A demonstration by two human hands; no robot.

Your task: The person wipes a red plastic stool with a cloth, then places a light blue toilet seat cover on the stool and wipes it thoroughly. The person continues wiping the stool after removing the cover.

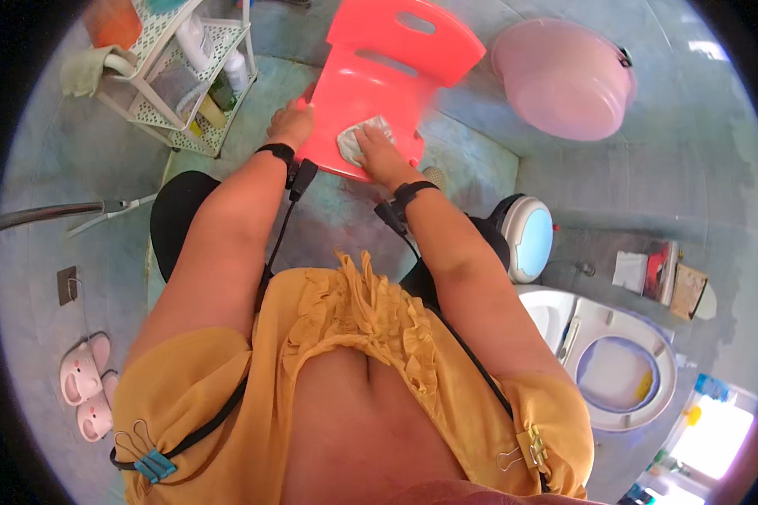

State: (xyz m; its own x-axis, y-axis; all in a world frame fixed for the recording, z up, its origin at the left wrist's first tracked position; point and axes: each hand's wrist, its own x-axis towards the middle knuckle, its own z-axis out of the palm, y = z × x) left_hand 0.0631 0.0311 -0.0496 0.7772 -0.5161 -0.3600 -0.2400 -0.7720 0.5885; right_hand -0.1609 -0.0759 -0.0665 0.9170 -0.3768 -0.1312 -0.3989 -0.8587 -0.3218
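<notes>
A coral-red plastic chair (354,97) with slots in its backrest stands in front of me. My left hand (291,124) grips the left edge of its seat, fingers wrapped round the rim. Under my right hand (381,156) a pale cloth (355,141) lies pressed on the seat near its front edge. The fingers of that hand rest over the cloth, and its underside is hidden. Black bands with dangling cable plugs circle both wrists.
At the far left stands a white tiered rack (156,109) with bottles. A pink basin (564,80) hangs at the far right. On the right are a toilet (581,337) and a round bin with a blue lid (531,239). Pink slippers (82,383) are at the lower left.
</notes>
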